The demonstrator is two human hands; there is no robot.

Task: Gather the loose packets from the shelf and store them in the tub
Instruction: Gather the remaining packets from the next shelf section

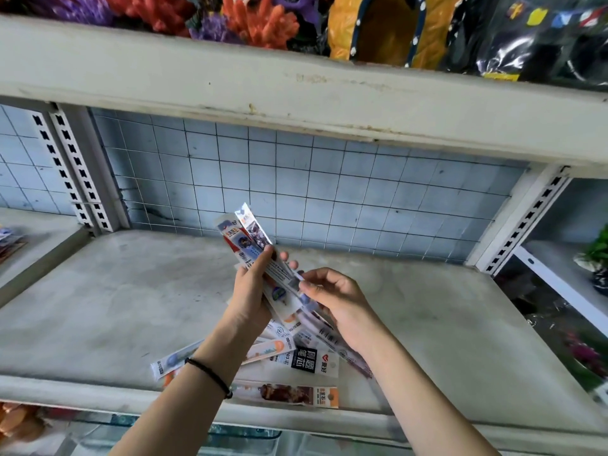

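My left hand (251, 291) grips a bundle of long narrow packets (245, 233), which stands tilted above the grey shelf (98, 307). My right hand (332, 297) pinches the lower part of that same bundle with thumb and forefinger. Under my wrists several loose packets (309, 358) lie fanned out near the shelf's front edge; one brown and orange packet (289, 394) lies flat along the lip. A clear tub (245, 434) shows just below the shelf edge, mostly hidden by my forearms.
A wire grid panel (296, 179) backs the shelf. The upper shelf (296, 103) overhangs, loaded with orange and purple artificial coral (256, 21) and bagged goods (543, 37). Slotted uprights (75, 172) flank the bay. Neighbouring shelves hold small items.
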